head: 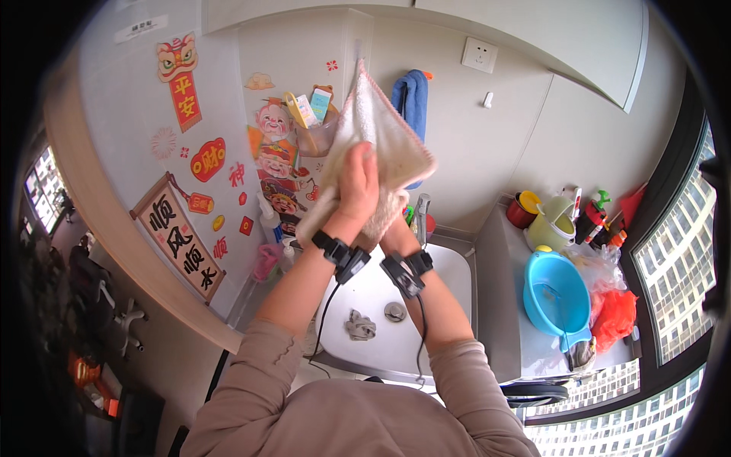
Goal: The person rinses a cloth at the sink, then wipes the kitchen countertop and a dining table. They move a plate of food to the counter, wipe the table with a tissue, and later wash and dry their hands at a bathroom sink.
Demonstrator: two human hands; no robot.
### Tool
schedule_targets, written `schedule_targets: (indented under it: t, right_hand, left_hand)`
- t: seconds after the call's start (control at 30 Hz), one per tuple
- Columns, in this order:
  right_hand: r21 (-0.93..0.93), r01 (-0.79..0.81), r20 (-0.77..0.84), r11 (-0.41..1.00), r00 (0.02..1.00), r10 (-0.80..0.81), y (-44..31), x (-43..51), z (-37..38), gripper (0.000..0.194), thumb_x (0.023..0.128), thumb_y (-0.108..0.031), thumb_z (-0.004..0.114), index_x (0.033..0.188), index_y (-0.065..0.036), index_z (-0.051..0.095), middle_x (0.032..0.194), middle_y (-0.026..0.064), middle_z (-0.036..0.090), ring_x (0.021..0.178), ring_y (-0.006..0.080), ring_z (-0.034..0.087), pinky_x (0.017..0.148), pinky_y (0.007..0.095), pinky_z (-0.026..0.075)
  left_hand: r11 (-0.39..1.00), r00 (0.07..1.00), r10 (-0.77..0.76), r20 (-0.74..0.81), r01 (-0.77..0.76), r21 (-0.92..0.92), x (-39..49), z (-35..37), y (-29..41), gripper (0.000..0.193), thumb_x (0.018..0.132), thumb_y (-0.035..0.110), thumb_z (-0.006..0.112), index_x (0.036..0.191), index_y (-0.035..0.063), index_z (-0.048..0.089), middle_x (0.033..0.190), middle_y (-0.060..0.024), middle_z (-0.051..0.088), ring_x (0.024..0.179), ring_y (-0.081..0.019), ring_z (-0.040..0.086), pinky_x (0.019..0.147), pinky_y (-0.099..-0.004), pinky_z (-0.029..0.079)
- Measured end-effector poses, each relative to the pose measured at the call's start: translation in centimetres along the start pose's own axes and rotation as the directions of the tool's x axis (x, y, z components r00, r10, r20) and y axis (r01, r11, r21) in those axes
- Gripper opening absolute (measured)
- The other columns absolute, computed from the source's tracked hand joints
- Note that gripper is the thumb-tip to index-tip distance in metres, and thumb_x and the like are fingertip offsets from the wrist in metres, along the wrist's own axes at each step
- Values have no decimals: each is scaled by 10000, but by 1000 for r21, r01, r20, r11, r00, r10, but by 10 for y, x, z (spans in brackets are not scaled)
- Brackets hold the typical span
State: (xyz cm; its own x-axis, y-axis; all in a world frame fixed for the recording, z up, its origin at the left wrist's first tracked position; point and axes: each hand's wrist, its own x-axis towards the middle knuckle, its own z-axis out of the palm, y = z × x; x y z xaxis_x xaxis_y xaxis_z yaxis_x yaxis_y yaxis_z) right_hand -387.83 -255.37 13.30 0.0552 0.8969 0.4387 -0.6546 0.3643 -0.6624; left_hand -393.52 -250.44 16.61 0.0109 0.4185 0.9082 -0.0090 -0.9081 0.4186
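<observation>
A white hand towel with pink stitched edging (394, 131) hangs by one corner from the wall above the washbasin. My left hand (360, 183) lies against its front, fingers pointing up, with folds of cloth pressed under the palm. The towel's lower folds cover most of my right hand (398, 233), so its fingers are hidden. Below my forearms is the white washbasin (451, 274), holding a crumpled grey cloth (360, 326) beside the round metal drain plug (394, 312). A metal faucet (421, 211) rises behind the basin, just right of my right hand.
Cabled black devices (342, 257) are strapped to both wrists. A blue towel (411, 103) and a clear wall holder (317, 140) flank the hanging towel. Pump bottles (268, 214) stand left. The right counter carries a blue plastic basin (557, 291) and red plastic bag (615, 320).
</observation>
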Motion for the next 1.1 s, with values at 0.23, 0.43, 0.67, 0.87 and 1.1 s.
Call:
schedule_targets:
  t: [0.23, 0.43, 0.67, 0.87, 1.1]
  right_hand:
    - [206, 132, -63, 970, 991, -121, 12, 22, 13, 365, 991, -302, 400, 1290, -98, 449, 1198, 42, 530, 1054, 164, 518, 920, 276, 421]
    - [-87, 70, -167, 994, 982, -84, -8, 9, -13, 344, 957, -308, 471, 1217, -87, 506, 1054, 64, 598, 977, 177, 566, 849, 311, 470]
    - [122, 18, -195, 992, 981, 6, -11, -4, 14, 352, 922, -209, 536, 1227, -43, 481, 1129, 105, 582, 998, 226, 582, 808, 327, 502]
    - [-452, 162, 30, 877, 986, -166, 6, 7, -23, 383, 964, -196, 399, 1314, -42, 419, 1289, 130, 487, 1196, 266, 449, 1017, 343, 348]
    - [-695, 108, -112, 711, 961, -255, -7, 8, -35, 358, 911, -228, 463, 1223, -52, 461, 1172, 132, 524, 1082, 268, 488, 920, 354, 376]
  left_hand:
    - [867, 995, 9, 97, -55, 496, 9, -3, -12, 175, 792, 42, 519, 955, 50, 584, 909, -141, 599, 843, -335, 586, 755, -375, 487]
    - [970, 994, 19, 111, 8, -244, -9, -5, 26, 271, 902, 27, 442, 1144, 11, 564, 1124, -155, 602, 1049, -281, 584, 891, -331, 464]
    - [-202, 601, -538, 591, 588, -783, -16, -24, 48, 645, 906, 518, 441, 1301, 9, 425, 1254, -129, 524, 1124, -266, 517, 1002, -363, 374]
    - [338, 747, -578, 329, 586, -737, -17, -12, 49, 502, 939, 345, 476, 1351, 69, 397, 1318, -100, 469, 1181, -226, 472, 994, -330, 372]
    - [980, 809, -189, 556, 193, 52, -31, -33, 55, 575, 928, 210, 543, 1423, 72, 285, 1418, -168, 346, 1332, -231, 303, 1067, -344, 279]
